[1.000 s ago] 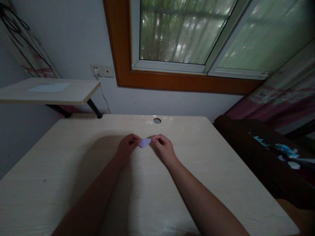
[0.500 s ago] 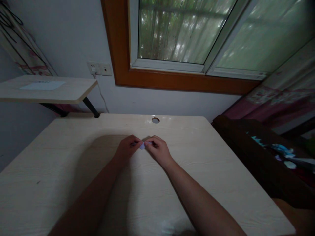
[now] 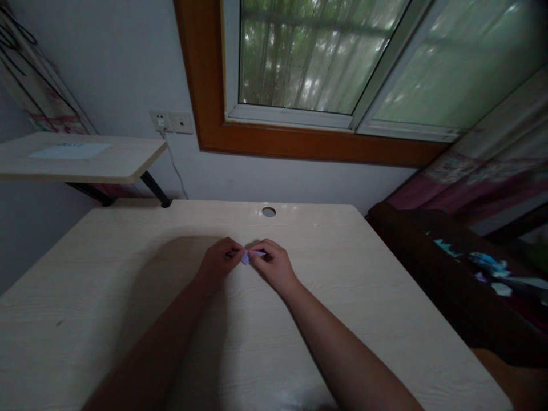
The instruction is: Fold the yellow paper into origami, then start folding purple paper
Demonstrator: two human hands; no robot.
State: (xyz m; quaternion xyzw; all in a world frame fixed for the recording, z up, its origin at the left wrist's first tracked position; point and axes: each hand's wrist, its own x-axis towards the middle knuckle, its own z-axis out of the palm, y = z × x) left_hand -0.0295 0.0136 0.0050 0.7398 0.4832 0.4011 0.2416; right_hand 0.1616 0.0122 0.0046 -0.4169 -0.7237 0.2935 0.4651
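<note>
A small pale purple piece of what looks like folded paper (image 3: 245, 258) is held between my two hands, over the far half of the wood-grain desk (image 3: 342, 319). My left hand (image 3: 219, 258) pinches it from the left with thumb and fingertips. From the right, my right hand (image 3: 273, 260) grips it the same way, and a thin pale strip shows along its fingers. The two thumbs are almost touching. Fingers hide most of the paper, so its full shape cannot be made out.
Behind my hands the desk has a round cable hole (image 3: 269, 212). A raised shelf (image 3: 141, 154) at the left bears a white sheet (image 3: 71, 150). To the right stands dark wooden furniture (image 3: 411, 251) with blue and white items on it. A window (image 3: 317, 63) is ahead.
My hands stay pinched on the paper, with only a slight shift of the fingers. The whole view has moved a little.
</note>
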